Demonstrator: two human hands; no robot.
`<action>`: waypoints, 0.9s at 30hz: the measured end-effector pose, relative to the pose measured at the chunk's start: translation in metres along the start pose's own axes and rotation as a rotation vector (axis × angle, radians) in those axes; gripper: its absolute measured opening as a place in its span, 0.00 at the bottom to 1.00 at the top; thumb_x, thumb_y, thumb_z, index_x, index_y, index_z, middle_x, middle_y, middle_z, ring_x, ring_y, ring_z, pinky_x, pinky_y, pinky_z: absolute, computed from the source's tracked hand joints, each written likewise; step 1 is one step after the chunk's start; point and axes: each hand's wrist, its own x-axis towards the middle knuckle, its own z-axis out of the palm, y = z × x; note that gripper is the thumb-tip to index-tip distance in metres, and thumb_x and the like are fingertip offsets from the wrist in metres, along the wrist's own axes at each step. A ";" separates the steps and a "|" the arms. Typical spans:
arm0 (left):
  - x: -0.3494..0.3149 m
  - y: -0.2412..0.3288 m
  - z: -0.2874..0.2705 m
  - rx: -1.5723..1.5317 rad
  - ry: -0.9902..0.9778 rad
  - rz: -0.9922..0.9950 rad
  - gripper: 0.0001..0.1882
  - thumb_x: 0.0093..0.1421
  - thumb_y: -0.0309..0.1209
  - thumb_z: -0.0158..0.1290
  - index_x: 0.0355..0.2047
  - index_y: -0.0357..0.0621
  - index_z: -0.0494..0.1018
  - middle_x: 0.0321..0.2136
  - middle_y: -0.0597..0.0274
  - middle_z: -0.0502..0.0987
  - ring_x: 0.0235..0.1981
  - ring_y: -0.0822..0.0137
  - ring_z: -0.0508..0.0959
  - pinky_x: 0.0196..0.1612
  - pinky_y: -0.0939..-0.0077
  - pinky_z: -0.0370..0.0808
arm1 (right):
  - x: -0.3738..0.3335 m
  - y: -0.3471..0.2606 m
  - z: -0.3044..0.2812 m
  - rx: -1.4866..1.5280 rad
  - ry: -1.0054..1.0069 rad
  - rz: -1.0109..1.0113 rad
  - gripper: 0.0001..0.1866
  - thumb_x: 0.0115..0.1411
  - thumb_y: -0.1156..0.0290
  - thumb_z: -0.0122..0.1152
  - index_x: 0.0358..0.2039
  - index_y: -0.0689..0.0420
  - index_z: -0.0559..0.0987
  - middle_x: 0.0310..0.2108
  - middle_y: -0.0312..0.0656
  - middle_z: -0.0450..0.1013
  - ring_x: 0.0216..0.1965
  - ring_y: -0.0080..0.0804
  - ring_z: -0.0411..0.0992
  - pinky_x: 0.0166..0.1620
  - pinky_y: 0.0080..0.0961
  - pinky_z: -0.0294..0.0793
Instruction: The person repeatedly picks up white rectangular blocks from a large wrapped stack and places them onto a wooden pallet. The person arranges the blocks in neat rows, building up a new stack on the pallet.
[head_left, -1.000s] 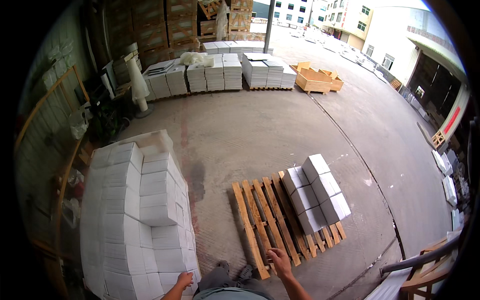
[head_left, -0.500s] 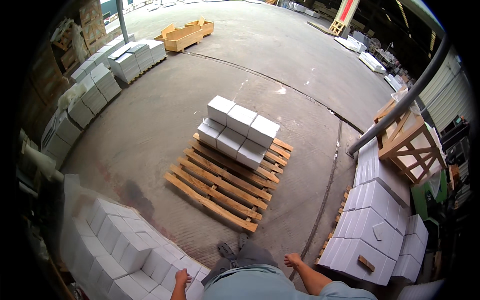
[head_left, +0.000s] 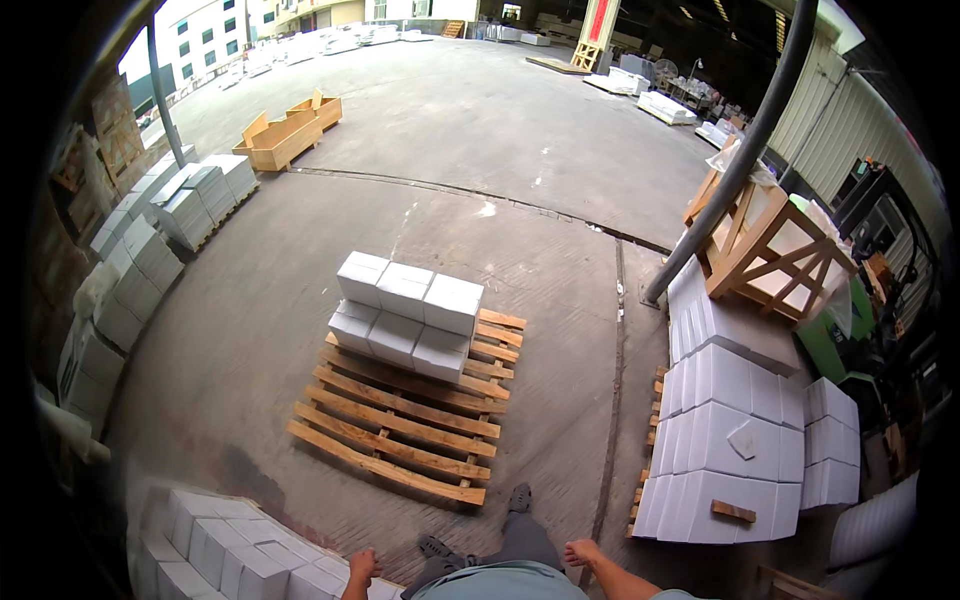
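Observation:
Low at the bottom edge, my left hand (head_left: pixel 366 564) hangs with its fingers loosely bent and slightly apart, holding nothing. White block-shaped packages (head_left: pixel 250 572) are stacked just beside it. My right hand (head_left: pixel 581 553) hangs at my other side, empty too, its fingers half curled and apart. Ahead of my feet lies a slatted wooden pallet (head_left: pixel 395 440). On its far part stand white boxes (head_left: pixel 402 335), stacked in two layers with three faces showing in each. Neither hand touches the pallet or the boxes.
Large white stacks (head_left: pixel 720 490) stand on a pallet at right, with a piece of wood (head_left: pixel 733 511) on top. Behind them are a wooden crate (head_left: pixel 775 240) and a grey pole (head_left: pixel 740 160). More white stacks (head_left: pixel 130 260) line the left. Open wooden boxes (head_left: pixel 285 138) sit farther back.
The view has tilted up and turned right, so the pallet and boxes appear farther left and lower. My feet have stepped, the right one now forward. Both hands remain empty.

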 end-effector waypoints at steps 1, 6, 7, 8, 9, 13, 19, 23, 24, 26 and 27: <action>0.006 0.005 0.010 0.005 0.014 -0.003 0.16 0.58 0.41 0.44 0.33 0.38 0.67 0.26 0.52 0.71 0.21 0.55 0.76 0.18 0.64 0.73 | 0.008 -0.002 -0.014 0.005 0.001 0.018 0.13 0.58 0.61 0.53 0.32 0.59 0.73 0.29 0.42 0.72 0.27 0.34 0.72 0.29 0.31 0.74; -0.006 0.037 0.085 -0.036 0.087 -0.063 0.17 0.56 0.39 0.44 0.35 0.36 0.68 0.29 0.48 0.71 0.23 0.51 0.76 0.17 0.62 0.73 | 0.049 -0.038 -0.084 0.036 0.026 0.008 0.12 0.55 0.62 0.55 0.30 0.59 0.73 0.26 0.41 0.72 0.24 0.33 0.72 0.25 0.29 0.73; -0.015 0.047 0.106 -0.045 0.109 -0.056 0.15 0.55 0.38 0.44 0.33 0.36 0.68 0.29 0.48 0.71 0.23 0.52 0.76 0.18 0.62 0.73 | 0.062 -0.054 -0.102 0.039 0.038 -0.006 0.12 0.54 0.62 0.55 0.30 0.60 0.74 0.26 0.40 0.72 0.23 0.32 0.72 0.25 0.28 0.73; -0.012 0.047 0.110 -0.051 0.097 -0.058 0.15 0.54 0.38 0.44 0.32 0.36 0.68 0.29 0.49 0.71 0.23 0.52 0.76 0.18 0.62 0.74 | 0.070 -0.071 -0.109 0.030 0.032 -0.018 0.13 0.54 0.62 0.55 0.30 0.60 0.74 0.26 0.40 0.73 0.23 0.31 0.72 0.25 0.27 0.74; -0.009 0.047 0.113 -0.060 0.086 -0.062 0.15 0.54 0.38 0.44 0.32 0.37 0.67 0.29 0.49 0.71 0.23 0.53 0.76 0.18 0.62 0.74 | 0.081 -0.092 -0.116 0.026 0.015 -0.044 0.12 0.54 0.63 0.55 0.30 0.60 0.74 0.25 0.40 0.72 0.23 0.31 0.72 0.24 0.27 0.73; -0.028 0.054 0.147 -0.154 0.173 -0.052 0.14 0.55 0.39 0.44 0.29 0.39 0.67 0.28 0.52 0.71 0.22 0.57 0.76 0.18 0.65 0.74 | 0.084 -0.206 -0.141 -0.047 -0.024 -0.167 0.12 0.54 0.63 0.55 0.31 0.59 0.73 0.27 0.40 0.72 0.24 0.30 0.72 0.25 0.27 0.73; -0.063 0.067 0.178 -0.182 0.270 -0.083 0.14 0.58 0.40 0.43 0.31 0.40 0.66 0.27 0.56 0.71 0.20 0.60 0.76 0.17 0.68 0.73 | 0.111 -0.331 -0.138 -0.064 -0.017 -0.331 0.14 0.56 0.62 0.52 0.34 0.60 0.73 0.30 0.41 0.73 0.25 0.31 0.73 0.27 0.27 0.74; -0.071 0.067 0.172 -0.195 0.305 -0.165 0.15 0.58 0.40 0.43 0.32 0.40 0.66 0.28 0.56 0.72 0.21 0.60 0.76 0.18 0.67 0.74 | 0.120 -0.368 -0.092 -0.073 -0.068 -0.320 0.12 0.56 0.66 0.53 0.34 0.62 0.73 0.27 0.40 0.72 0.22 0.26 0.70 0.22 0.21 0.69; -0.067 0.068 0.170 -0.200 0.311 -0.185 0.15 0.58 0.40 0.43 0.32 0.40 0.66 0.28 0.56 0.72 0.21 0.61 0.76 0.18 0.67 0.74 | 0.126 -0.372 -0.080 -0.092 -0.072 -0.309 0.11 0.56 0.66 0.53 0.33 0.62 0.73 0.27 0.40 0.72 0.22 0.26 0.70 0.22 0.20 0.69; -0.057 0.072 0.160 -0.203 0.334 -0.212 0.15 0.58 0.40 0.43 0.32 0.40 0.66 0.28 0.56 0.71 0.21 0.61 0.76 0.18 0.67 0.74 | 0.130 -0.373 -0.048 -0.188 -0.137 -0.263 0.15 0.56 0.63 0.53 0.37 0.62 0.73 0.30 0.42 0.73 0.25 0.29 0.72 0.26 0.24 0.72; -0.050 0.074 0.157 -0.200 0.344 -0.219 0.15 0.58 0.40 0.43 0.33 0.40 0.66 0.28 0.56 0.71 0.20 0.61 0.76 0.18 0.67 0.74 | 0.131 -0.374 -0.033 -0.234 -0.164 -0.239 0.16 0.56 0.62 0.53 0.38 0.62 0.73 0.31 0.43 0.74 0.27 0.31 0.73 0.28 0.26 0.74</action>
